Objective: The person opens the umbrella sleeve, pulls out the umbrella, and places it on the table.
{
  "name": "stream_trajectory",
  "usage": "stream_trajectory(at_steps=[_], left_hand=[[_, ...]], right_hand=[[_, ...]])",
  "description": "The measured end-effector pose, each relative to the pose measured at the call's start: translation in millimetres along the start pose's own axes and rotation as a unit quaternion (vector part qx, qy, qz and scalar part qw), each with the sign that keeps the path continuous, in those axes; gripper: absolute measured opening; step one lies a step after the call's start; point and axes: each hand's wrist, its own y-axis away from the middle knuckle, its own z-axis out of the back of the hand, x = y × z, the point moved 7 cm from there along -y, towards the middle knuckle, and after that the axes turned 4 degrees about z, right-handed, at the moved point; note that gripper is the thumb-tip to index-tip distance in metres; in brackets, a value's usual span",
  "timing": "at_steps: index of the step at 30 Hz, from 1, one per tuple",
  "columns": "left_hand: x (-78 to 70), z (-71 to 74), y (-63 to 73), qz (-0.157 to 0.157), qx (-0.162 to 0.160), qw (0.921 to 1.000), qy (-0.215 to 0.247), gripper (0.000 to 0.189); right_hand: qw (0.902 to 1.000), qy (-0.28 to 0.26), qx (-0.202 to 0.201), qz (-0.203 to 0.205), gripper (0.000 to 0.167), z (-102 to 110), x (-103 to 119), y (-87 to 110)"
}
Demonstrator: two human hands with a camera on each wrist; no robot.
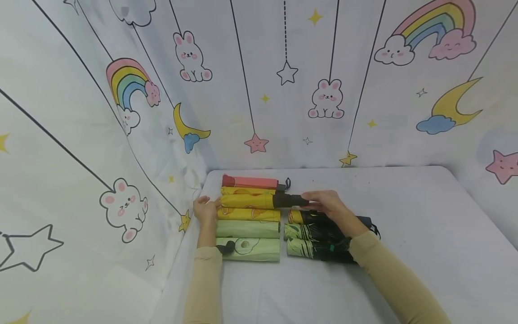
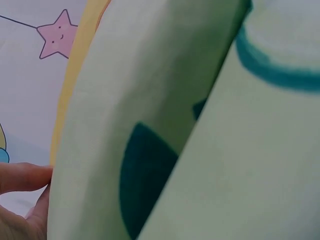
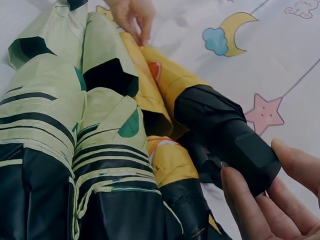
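Observation:
A folded umbrella (image 1: 291, 200) with a black handle end (image 3: 245, 150) sits partly inside a yellow fruit-print cover (image 1: 247, 201). My right hand (image 1: 328, 202) holds that handle end between thumb and fingers. At the cover's far left end, my left hand (image 1: 205, 209) pinches its edge; in the right wrist view the left fingers (image 3: 132, 17) point down onto it. Another yellow cover (image 1: 248, 214) lies just in front. Beneath my right forearm is a folded yellow-and-black umbrella (image 1: 297, 217). Green covers fill most of the left wrist view.
Two light green covers (image 1: 247, 229) lie in front at left. Beside them are two green-striped black folded umbrellas (image 1: 301, 248). Behind the held umbrella lie a yellow piece (image 1: 243, 191) and a red covered umbrella (image 1: 251, 182). A white table (image 1: 421, 234) meets a printed cloth wall.

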Motion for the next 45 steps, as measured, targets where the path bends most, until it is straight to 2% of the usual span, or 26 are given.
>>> stream_trajectory(at_steps=[7, 19, 27, 33, 39, 45], left_hand=[[-2.1, 0.5, 2.1, 0.002, 0.008, 0.9998, 0.015, 0.065], [1.0, 0.2, 0.3, -0.007, 0.005, 1.0, -0.003, 0.061], [0.5, -0.9, 2.0, -0.01, 0.008, 0.9999, -0.008, 0.06], [-1.8, -1.2, 3.7, -0.01, 0.004, 0.9999, 0.004, 0.057], [-3.3, -2.2, 3.8, -0.01, 0.004, 0.9999, 0.004, 0.063], [-5.5, -2.5, 4.2, -0.012, -0.004, 0.9999, 0.01, 0.061]], right_hand=[[0.9999, -0.013, 0.007, -0.001, 0.059, 8, 1, 2.0], [0.9993, -0.032, 0.015, 0.007, 0.046, 15, 4, 7.2], [0.9992, -0.034, 0.018, 0.012, 0.045, 20, 5, 12.3], [0.9991, -0.043, 0.004, 0.006, 0.036, 26, 6, 12.5], [0.9991, -0.042, 0.003, 0.003, 0.025, 34, 8, 12.1], [0.9994, -0.034, 0.002, 0.0, 0.014, 44, 10, 14.6]])
